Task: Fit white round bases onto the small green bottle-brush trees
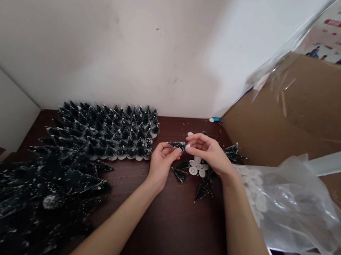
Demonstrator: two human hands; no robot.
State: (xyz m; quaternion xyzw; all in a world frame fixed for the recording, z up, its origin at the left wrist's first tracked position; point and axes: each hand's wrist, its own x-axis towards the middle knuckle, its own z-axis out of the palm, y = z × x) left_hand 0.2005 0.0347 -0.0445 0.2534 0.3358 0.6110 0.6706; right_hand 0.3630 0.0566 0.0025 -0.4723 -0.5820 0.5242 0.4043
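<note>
My left hand pinches a small dark green miniature Christmas tree with snowy white tips, lying sideways with its tip to the left. Just right of it, my right hand holds a white round base between thumb and fingers, at the tree's lower end. Whether the two touch I cannot tell. Below my right hand lies a small pile of white disc bases. Loose little trees lie around that pile, partly hidden by my right hand and forearm.
Rows of upright little trees on white bases stand against the wall. A large heap of loose trees fills the left front. At right, a clear plastic bag of white bases leans by a cardboard box. The dark brown table lies underneath.
</note>
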